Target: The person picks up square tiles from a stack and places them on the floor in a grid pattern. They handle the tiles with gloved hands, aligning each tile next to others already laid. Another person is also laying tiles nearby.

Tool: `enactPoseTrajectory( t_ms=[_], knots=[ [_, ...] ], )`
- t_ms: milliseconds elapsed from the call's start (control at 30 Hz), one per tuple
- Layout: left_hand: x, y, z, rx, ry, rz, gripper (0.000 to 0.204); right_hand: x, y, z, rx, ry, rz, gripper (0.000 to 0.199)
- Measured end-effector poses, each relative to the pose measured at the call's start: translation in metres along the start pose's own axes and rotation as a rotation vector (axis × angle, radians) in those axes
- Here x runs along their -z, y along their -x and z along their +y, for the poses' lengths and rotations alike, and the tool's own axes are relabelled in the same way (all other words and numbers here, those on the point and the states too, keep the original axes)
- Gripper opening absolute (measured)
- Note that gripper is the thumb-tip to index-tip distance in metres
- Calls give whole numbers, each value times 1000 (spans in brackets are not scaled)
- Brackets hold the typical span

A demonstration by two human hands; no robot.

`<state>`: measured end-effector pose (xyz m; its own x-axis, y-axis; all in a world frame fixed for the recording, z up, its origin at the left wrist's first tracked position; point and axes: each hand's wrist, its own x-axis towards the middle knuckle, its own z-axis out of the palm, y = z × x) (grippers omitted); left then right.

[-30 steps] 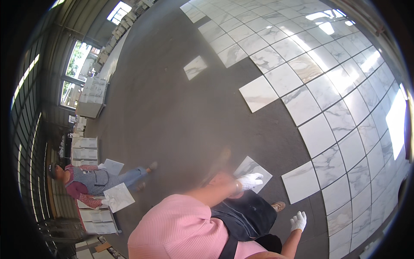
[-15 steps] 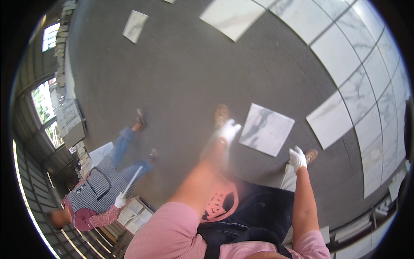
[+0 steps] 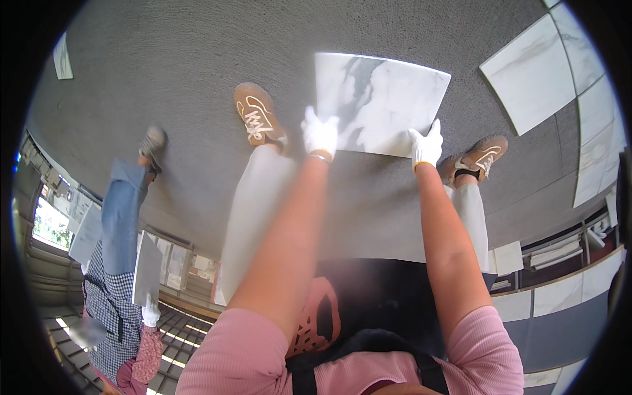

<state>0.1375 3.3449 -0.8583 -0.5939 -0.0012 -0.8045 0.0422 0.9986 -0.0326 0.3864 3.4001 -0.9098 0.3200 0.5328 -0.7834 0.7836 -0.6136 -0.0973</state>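
Note:
A square white marble-look tile (image 3: 385, 102) with grey veining is in front of me, between and beyond my feet. My left hand (image 3: 320, 133), in a white glove, grips its left side near the close corner. At the close right corner, my gloved right hand (image 3: 426, 143) has its thumb on top and the fingers along the side. Whether the tile is fully off the floor I cannot tell.
Rows of similar tiles (image 3: 530, 76) lie on the grey floor (image 3: 197, 39) at the right. A smaller tile piece (image 3: 62, 58) is at the far left. To my left a person (image 3: 112, 283) in a checked apron holds a tile (image 3: 147, 266). Shelves (image 3: 556, 250) stand behind me, right.
Both hands have come forward and taken hold of the tile's sides. My view has moved down and closer to it. The co-worker at left has shifted nearer with the tile.

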Motion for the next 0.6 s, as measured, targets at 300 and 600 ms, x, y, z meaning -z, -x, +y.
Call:
enactPoseTrajectory(
  t_ms=[300, 600],
  knots=[
    [1, -18, -3, -56, 73, -26, 79, -1, -23, -2, -82, -220, -30, 82],
    [56, -23, -22, -442, -282, -286, 42, 69, -7, -2, -142, -507, -346, 55]
  ],
)
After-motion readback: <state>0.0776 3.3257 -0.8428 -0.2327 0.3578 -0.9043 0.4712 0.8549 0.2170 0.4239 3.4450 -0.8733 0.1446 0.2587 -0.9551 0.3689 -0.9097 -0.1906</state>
